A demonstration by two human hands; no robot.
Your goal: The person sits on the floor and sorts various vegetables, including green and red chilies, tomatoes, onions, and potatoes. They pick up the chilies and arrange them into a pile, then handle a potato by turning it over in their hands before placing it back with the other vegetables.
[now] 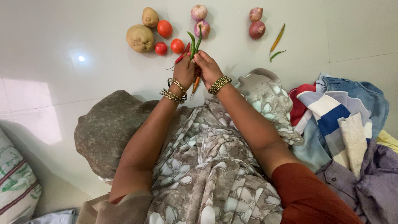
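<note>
person seated on a pale tiled floor [62, 62], legs under a grey-brown floral cloth [207, 166]. both arms reach forward, gold bangles at each wrist.

left hand [183, 72]: closed around a small bunch of chillies [193, 43]. green ones stand up out of the fist, a red one angles off toward the left, and an orange tip pokes out below between the two wrists.

right hand [207, 66]: fingers pinched onto the same bunch, touching the left hand. both hands grip it together, held just above the floor, near the person's knees.

on the floor beyond the hands, in loose groups:
- large potato [140, 38] and a smaller potato [150, 17], close together, far left of the row.
- three tomatoes [164, 28], just right of the potatoes; the nearest two sit just beside the raised chillies.
- two pale purple onions [202, 29], right behind the green chilli tips.
- two darker red onions [257, 29], further right, apart from the first pair.
- one orange chilli [277, 38] and one short green chilli [276, 54], lying loose to the right of the red onions, well apart from the held bunch.

pile of clothes [344, 128] at the person's right side: blue denim, striped, red, purple pieces. woven sack [14, 186] at lower left edge.
</note>
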